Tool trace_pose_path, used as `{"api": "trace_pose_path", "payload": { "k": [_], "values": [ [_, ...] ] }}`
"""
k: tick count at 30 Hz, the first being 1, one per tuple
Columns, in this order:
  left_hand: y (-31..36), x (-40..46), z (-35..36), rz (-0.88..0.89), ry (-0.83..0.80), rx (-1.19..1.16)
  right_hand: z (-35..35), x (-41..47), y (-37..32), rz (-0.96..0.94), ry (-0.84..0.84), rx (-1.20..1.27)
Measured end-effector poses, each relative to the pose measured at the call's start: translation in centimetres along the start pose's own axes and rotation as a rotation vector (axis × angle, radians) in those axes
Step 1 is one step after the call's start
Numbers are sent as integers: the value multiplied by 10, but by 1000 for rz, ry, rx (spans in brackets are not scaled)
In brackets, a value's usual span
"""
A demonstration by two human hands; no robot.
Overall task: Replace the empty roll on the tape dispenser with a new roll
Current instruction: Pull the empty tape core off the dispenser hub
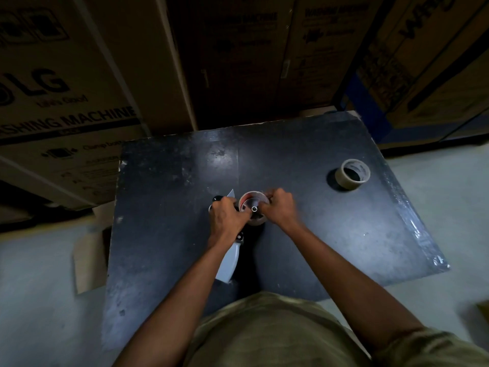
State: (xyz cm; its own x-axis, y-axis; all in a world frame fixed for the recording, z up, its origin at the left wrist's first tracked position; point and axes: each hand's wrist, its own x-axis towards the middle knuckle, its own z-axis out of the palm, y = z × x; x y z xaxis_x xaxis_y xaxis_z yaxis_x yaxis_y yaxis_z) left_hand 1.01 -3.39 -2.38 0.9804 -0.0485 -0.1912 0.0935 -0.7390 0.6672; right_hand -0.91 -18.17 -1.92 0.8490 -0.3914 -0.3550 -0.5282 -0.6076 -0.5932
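"LG" and "WASHING MACHINE" on the left cardboard box [66, 96]

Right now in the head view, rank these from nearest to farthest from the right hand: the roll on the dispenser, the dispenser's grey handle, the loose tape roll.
1. Roll on the dispenser: in the right hand's fingers.
2. Grey handle: below-left, under the left forearm.
3. Loose tape roll: far right of the table, alone.

A warehouse or stockroom: tall washing-machine cartons [66, 102] stand stacked behind a worn black table [317, 234].
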Motion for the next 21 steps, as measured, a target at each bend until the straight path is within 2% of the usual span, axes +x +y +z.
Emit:
{"api": "trace_pose_path", "payload": {
  "k": [3, 7, 10, 14, 21],
  "values": [
    [-8, -11, -8, 77, 37, 47, -2, -7, 3, -74, -82, 74],
    [-33, -27, -12, 249, 177, 60, 1, -17, 13, -127, -169, 184],
    [-53, -34, -9, 274, 117, 74, 7, -19, 20, -150, -197, 173],
    [-67, -43, 0, 242, -2, 52, 14, -20, 22, -185, -132, 137],
    [-72, -56, 33, 227, 55, -30, 16, -26, 21, -201, 26, 164]
  ]
}}
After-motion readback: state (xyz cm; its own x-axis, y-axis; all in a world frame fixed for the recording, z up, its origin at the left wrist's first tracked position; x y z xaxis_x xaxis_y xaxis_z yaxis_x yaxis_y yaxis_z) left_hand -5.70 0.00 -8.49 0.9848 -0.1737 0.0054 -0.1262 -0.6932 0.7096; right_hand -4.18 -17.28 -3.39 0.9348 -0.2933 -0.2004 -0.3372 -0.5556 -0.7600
